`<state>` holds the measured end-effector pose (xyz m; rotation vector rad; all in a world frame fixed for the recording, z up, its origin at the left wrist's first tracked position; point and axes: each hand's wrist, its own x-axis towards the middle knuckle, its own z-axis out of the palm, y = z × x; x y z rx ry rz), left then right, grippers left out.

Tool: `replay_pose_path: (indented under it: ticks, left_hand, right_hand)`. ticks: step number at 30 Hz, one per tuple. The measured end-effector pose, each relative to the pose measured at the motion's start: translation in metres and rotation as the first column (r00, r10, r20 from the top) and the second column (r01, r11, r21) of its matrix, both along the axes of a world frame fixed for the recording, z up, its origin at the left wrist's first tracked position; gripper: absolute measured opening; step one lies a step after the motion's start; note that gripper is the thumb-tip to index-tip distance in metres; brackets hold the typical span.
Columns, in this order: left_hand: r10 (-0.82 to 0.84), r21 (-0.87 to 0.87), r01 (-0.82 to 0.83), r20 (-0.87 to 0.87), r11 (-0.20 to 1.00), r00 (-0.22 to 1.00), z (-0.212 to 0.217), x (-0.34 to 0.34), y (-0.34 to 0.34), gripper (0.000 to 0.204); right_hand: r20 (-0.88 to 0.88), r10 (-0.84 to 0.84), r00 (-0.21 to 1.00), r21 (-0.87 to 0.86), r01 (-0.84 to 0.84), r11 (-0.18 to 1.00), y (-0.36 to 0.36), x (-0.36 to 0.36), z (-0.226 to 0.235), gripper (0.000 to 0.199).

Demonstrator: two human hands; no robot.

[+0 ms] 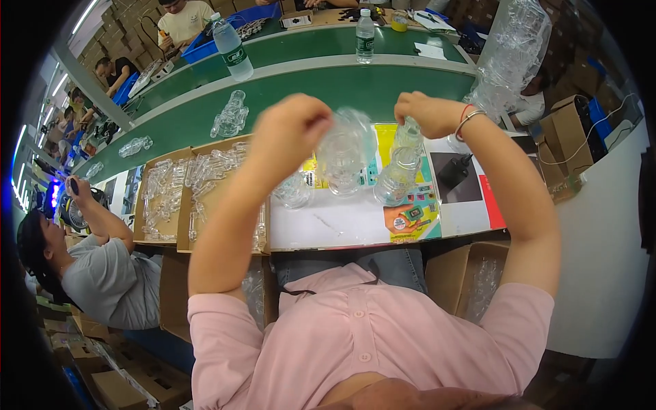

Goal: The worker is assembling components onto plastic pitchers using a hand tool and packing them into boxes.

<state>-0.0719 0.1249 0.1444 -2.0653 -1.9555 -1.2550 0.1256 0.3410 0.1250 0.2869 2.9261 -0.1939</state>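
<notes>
My left hand (294, 126) is raised over the work surface, its fingers curled into a pinch and slightly blurred. Beside its fingertips stands a clear, rounded vessel (344, 154), smeared by motion; whether the fingers grip anything is hard to see. My right hand (427, 113), with a red string and a bangle at the wrist, closes on the narrow top of a clear, tiered vessel (398, 171). Another clear vessel (292, 190) sits just left of the blurred one. A black bottle (454, 171) is near my right forearm.
Two cardboard trays (179, 205) of clear tubes lie at left. More clear vessels (231, 115) rest on the green bench (301, 85). Water bottles (365, 37) stand behind. A tall bag of clear parts (512, 55) stands at right. A co-worker (102, 273) sits at left.
</notes>
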Motion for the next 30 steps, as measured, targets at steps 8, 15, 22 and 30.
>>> replay_pose_path:
  ticks: [8,15,22,30]
  left_hand:
    - [0.235,0.078,-0.225,-0.154,0.971,0.960,0.053,-0.038,-0.155,0.014]
    - [0.345,-0.568,-0.524,-0.399,0.635,0.850,-0.054,-0.082,-0.276,0.006]
    - [0.161,-0.743,-0.619,-0.599,0.254,0.785,-0.233,-0.094,-0.356,0.011]
    - [0.374,-0.768,-0.359,-0.168,0.531,0.912,-0.174,-0.096,-0.303,0.022]
  right_hand:
    - [0.030,-0.035,0.999,-0.097,0.038,0.995,0.001,-0.003,-0.003,0.030]
    - [-0.302,-0.128,0.945,-0.092,0.104,0.990,-0.064,-0.058,0.018,0.040]
    - [-0.054,-0.138,0.989,0.126,0.144,0.981,-0.096,-0.090,-0.007,0.066]
    - [0.062,-0.099,0.993,0.107,0.093,0.990,-0.101,-0.094,0.003,0.041]
